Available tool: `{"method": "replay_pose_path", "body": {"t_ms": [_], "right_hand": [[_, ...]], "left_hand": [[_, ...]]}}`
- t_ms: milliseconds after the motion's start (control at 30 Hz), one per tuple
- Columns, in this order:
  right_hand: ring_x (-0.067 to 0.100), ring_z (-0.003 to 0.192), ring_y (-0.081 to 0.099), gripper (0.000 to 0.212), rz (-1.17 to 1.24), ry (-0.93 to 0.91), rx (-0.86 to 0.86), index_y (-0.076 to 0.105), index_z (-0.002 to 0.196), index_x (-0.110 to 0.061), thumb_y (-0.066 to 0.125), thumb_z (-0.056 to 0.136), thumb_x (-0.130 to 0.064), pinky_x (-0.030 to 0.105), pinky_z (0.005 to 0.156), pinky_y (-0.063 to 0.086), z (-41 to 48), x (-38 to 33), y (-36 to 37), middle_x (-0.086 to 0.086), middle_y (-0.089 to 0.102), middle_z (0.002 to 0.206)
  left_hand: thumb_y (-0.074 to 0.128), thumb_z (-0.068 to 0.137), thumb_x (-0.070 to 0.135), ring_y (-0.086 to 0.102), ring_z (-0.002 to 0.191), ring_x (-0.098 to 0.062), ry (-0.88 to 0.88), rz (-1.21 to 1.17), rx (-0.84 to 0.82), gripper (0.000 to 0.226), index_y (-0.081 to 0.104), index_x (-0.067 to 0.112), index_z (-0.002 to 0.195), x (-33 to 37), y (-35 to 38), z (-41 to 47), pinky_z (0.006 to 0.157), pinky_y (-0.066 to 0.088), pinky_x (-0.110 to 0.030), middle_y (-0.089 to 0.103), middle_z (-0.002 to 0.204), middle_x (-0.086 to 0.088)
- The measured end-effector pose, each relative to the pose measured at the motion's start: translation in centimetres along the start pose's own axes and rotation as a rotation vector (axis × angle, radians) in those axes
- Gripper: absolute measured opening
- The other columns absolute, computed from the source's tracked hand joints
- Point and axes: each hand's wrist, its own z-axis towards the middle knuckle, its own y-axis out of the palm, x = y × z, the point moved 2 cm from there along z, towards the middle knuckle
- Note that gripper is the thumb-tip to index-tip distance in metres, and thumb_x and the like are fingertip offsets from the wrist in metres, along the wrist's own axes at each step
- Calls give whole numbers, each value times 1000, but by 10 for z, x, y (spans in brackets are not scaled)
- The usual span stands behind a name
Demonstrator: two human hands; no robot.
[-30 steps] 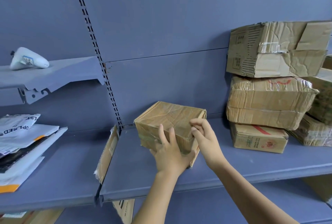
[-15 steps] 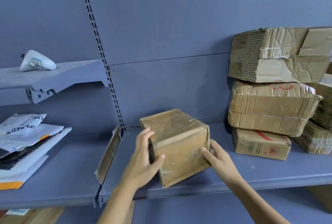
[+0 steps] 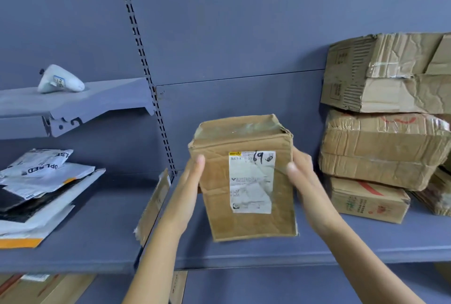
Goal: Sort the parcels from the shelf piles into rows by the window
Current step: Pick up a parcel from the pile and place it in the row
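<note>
I hold a small brown cardboard parcel (image 3: 246, 179) between both hands, above the front of the blue shelf (image 3: 244, 252). Its white shipping label with "69" handwritten on it faces me. My left hand (image 3: 188, 189) presses flat on the parcel's left side. My right hand (image 3: 305, 181) presses on its right side. A pile of larger crumpled cardboard parcels (image 3: 383, 147) is stacked at the right end of the same shelf.
White and grey mailer bags (image 3: 36, 189) lie piled on the lower left shelf. A white handheld scanner (image 3: 59, 82) rests on the upper left shelf. A flat cardboard piece (image 3: 153, 203) leans in the gap between the shelves. More cardboard shows below.
The parcel has been lifted off the shelf and turned so its labelled face points at me. Both hands shifted to its two sides.
</note>
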Motion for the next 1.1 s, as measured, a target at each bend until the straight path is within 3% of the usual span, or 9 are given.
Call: {"method": "replay_pose_path", "body": {"t_ms": [100,200,333,400,500,633,767,900,1100], "right_hand": [[-14,124,34,64,50,145,90,48,132,-41,65,71,-50,20,99,40,-15,35,1,-10,41,133],[-8,127,36,64,19,222,28,43,134,-45,70,75,-37,27,107,40,-22,66,6,-17,37,129],[-12,134,19,70,-78,216,1,32,126,-68,67,80,-27,13,108,28,-33,91,14,-43,32,124],[-9,140,11,82,-111,202,-58,24,141,-51,69,77,-30,26,116,21,-37,97,14,-39,25,139],[1,147,4,102,-128,239,-173,9,152,-30,76,75,-29,44,122,12,-40,106,10,-19,12,158],[2,147,2,110,-237,251,-312,7,149,-43,80,67,-52,45,122,12,-40,113,6,-21,8,159],[-10,140,-18,108,-298,227,-341,4,138,-56,78,60,-60,28,118,6,-36,114,14,-19,-16,156],[-2,143,-1,102,-263,119,-267,17,142,-49,74,59,-66,24,116,16,-29,98,22,-22,4,145],[0,118,40,79,-167,-23,177,45,128,-45,69,53,-51,19,101,34,-11,46,5,-8,36,115]], "left_hand": [[43,80,74,46,106,27,-29,6,9,38,50,59,114,-18,8,-6,89,30,-14,55,114,44],[40,79,73,37,88,41,-75,-17,69,26,43,67,104,-31,15,-3,85,25,-11,46,97,59],[34,77,83,34,90,42,-81,17,107,17,41,82,93,-39,14,1,90,24,-16,43,98,62],[32,71,86,36,101,38,-89,23,119,27,40,82,96,-41,11,2,98,25,-19,45,107,58],[35,67,89,37,130,8,-108,-5,154,65,44,61,125,-44,3,1,116,24,-35,46,135,33],[40,73,79,50,121,4,-153,-118,240,54,57,52,117,-39,-12,3,108,35,-34,60,124,25],[34,84,72,61,114,-14,-270,-220,287,59,57,37,125,-40,-27,6,94,46,-36,68,118,10],[33,86,72,63,109,-20,-358,-410,277,61,59,32,124,-49,-43,4,86,48,-41,71,113,4],[53,88,55,69,96,-26,-470,-549,303,48,57,25,124,-78,-55,-7,71,54,-41,67,115,-6]]}}
